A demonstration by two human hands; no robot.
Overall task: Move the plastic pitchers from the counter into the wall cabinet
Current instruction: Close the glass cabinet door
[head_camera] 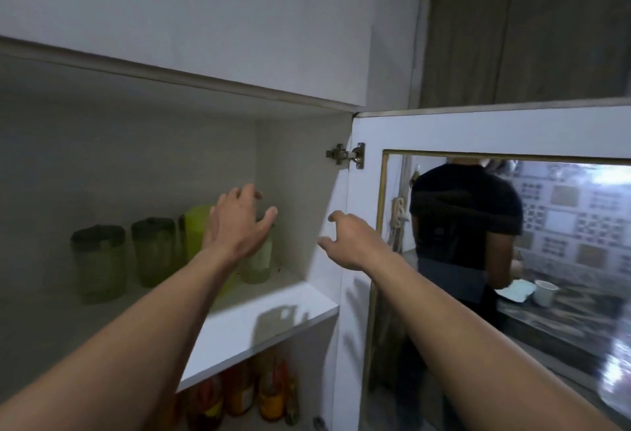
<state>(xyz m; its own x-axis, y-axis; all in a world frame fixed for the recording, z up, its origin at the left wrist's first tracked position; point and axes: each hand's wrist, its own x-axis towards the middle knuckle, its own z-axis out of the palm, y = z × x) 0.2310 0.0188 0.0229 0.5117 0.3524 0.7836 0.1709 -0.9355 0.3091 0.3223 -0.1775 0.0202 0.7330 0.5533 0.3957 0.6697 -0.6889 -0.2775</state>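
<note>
Inside the open wall cabinet, a bright green plastic pitcher (pixel 196 229) stands on the white shelf (pixel 273 314). A paler translucent pitcher (pixel 259 259) stands just right of it. My left hand (pixel 239 222) hovers in front of both with fingers spread, holding nothing; whether it touches them is unclear. My right hand (pixel 351 242) is raised at the cabinet's right side wall, fingers loosely curled and empty. Two dark-lidded green containers (pixel 99 259) (pixel 153 249) stand further left on the same shelf.
The cabinet door (pixel 368 130) hangs open to the right on a metal hinge (pixel 346 154). Through its glass panel a person in a dark shirt (pixel 464 218) shows at a counter with a white cup (pixel 544 292). Several orange jars (pixel 239 396) sit on the lower shelf.
</note>
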